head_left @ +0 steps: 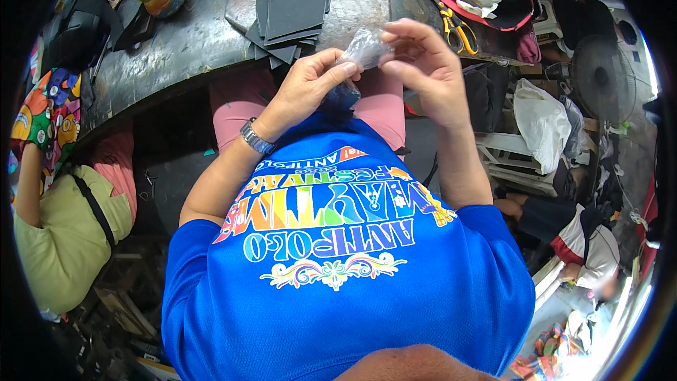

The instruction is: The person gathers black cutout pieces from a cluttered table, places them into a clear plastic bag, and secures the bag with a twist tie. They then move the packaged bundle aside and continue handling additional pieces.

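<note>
Both your hands pinch the clear plastic bag (364, 48): left hand (307, 88) low, right hand (430, 63) top; bag hangs between.

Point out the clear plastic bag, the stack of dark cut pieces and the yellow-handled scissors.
clear plastic bag (364, 47), head view, its crinkled middle.
stack of dark cut pieces (289, 7), head view, top sheet.
yellow-handled scissors (458, 34), head view, handle loops.
</note>
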Available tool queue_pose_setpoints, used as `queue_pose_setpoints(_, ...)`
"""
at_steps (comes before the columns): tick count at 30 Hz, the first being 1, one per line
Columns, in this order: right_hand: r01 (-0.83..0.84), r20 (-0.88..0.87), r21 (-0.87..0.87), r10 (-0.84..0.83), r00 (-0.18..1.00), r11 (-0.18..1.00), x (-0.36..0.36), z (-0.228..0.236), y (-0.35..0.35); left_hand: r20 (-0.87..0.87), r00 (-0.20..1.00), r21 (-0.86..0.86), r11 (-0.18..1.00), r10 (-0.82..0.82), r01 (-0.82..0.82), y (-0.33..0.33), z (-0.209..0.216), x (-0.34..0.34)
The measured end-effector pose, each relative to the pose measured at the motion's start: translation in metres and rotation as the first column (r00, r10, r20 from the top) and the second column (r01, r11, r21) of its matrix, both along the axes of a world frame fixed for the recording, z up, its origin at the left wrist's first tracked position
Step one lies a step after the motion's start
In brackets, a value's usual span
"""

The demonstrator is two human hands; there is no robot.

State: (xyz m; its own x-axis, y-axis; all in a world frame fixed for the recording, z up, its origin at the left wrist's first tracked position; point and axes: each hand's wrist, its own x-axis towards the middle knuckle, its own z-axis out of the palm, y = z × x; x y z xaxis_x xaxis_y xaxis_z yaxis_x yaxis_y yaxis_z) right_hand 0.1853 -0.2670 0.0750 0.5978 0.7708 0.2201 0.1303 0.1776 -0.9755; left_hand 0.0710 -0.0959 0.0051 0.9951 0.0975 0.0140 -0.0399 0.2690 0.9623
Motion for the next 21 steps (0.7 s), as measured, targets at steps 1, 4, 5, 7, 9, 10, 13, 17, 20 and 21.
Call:
queue_pose_setpoints(1, 0.004, -0.064, -0.034, -0.006, 0.998, 0.999, -0.006, -0.004, 0.001, -0.005, 1.0, 0.01, 1.0, -0.002, 0.002, -0.001, 0.0, 0.0)
queue_pose_setpoints(4, 0.16, -0.08, 0.031, -0.157, 0.984, 0.987, -0.011, -0.019, 0.006, -0.025, 1.0, 0.006, 1.0, -0.011, 0.012, -0.004, 0.002, -0.002)
queue_pose_setpoints(5, 0.158, -0.166, -0.019, -0.159, 0.973, 0.987, -0.009, -0.022, 0.005, -0.033, 0.999, -0.016, 1.0, -0.023, 0.023, -0.005, 0.002, -0.003)
queue_pose_setpoints(7, 0.1, -0.278, -0.134, -0.134, 0.951, 0.986, -0.004, -0.026, 0.003, -0.033, 0.999, -0.099, 0.995, 0.01, -0.013, -0.006, 0.001, -0.003)
queue_pose_setpoints(9, 0.037, -0.335, -0.089, -0.065, 0.94, 0.995, -0.003, -0.027, 0.003, 0.003, 0.997, -0.226, 0.971, 0.076, -0.074, -0.006, 0.0, -0.002)
queue_pose_setpoints(10, 0.065, -0.374, -0.16, -0.121, 0.92, 0.985, -0.003, -0.027, 0.003, -0.012, 0.995, -0.249, 0.964, 0.098, -0.098, -0.006, 0.0, -0.002)
queue_pose_setpoints(13, 0.019, -0.402, 0.0, -0.017, 0.916, 1.0, -0.009, -0.027, 0.0, -0.024, 0.992, -0.233, 0.965, 0.121, -0.124, -0.006, 0.0, 0.001)
queue_pose_setpoints(17, -0.022, -0.306, -0.22, -0.048, 0.951, 0.975, -0.003, -0.027, -0.005, 0.035, 0.997, -0.129, 0.99, 0.069, -0.064, -0.011, 0.003, 0.005)
queue_pose_setpoints(20, -0.037, -0.453, -0.179, -0.049, 0.89, 0.983, 0.017, -0.01, -0.013, 0.043, 0.999, -0.05, 0.999, 0.003, -0.001, -0.01, 0.016, 0.023)
queue_pose_setpoints(21, -0.018, -0.456, -0.198, -0.076, 0.887, 0.98, 0.024, 0.001, -0.015, 0.07, 0.997, 0.034, 0.999, -0.042, 0.04, -0.006, 0.025, 0.034)
